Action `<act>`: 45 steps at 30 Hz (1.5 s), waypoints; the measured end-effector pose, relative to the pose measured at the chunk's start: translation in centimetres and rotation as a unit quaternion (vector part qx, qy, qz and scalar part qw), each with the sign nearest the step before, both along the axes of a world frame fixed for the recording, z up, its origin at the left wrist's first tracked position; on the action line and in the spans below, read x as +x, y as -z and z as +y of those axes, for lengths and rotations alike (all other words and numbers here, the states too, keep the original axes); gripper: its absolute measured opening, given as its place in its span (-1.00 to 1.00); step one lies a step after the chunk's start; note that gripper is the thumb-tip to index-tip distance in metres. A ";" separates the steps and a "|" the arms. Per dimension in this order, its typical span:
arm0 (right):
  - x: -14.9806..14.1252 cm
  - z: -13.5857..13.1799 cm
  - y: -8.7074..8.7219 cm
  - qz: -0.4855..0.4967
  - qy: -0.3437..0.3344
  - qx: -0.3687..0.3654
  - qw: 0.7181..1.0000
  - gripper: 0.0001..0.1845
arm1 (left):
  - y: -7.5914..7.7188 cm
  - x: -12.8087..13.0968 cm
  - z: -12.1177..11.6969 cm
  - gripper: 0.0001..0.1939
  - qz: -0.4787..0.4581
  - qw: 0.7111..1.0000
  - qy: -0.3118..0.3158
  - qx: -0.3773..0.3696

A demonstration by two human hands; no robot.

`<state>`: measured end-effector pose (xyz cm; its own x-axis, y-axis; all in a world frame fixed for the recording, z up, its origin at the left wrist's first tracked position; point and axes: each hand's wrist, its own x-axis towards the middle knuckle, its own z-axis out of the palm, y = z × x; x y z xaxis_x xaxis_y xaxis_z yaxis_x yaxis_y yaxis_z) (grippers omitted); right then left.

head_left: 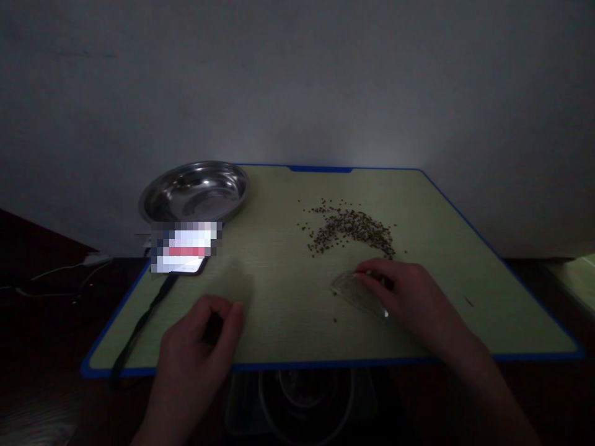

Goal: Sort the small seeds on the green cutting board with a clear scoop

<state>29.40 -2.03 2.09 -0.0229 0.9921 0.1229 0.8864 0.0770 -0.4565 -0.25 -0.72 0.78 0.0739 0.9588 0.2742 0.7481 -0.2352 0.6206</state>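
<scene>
- Right hand (404, 288): its grip pinches a clear half-round piece (357, 288) just nearside of the seeds (353, 227); a hasty sweep could scatter them across the counter (274, 248).
- Left hand (198, 341): its grip curls, thumb against forefinger; snagging the strap (145, 321) could drag the phone (186, 253).

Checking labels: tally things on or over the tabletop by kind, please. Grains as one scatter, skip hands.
Scatter of grains: 1 (grains too small to count singly)
Clear half-round piece: 1
Metal bowl: 1
Phone: 1
Dark strap: 1
Total: 5
</scene>
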 end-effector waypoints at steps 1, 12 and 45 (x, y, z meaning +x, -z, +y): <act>-0.4 0.1 -0.1 0.004 -0.027 -0.006 1.000 -0.75 | 0.0 0.0 0.0 -0.73 0.001 1.000 0.000 0.002; -3.8 -1.9 -0.4 0.091 -0.195 -0.077 0.974 -0.81 | 0.3 -0.2 0.0 -0.77 -0.005 1.000 0.019 0.019; -7.9 -0.4 -0.6 0.088 -0.211 -0.039 0.973 -0.80 | 0.1 0.1 -0.2 -0.77 -0.010 1.000 0.013 0.006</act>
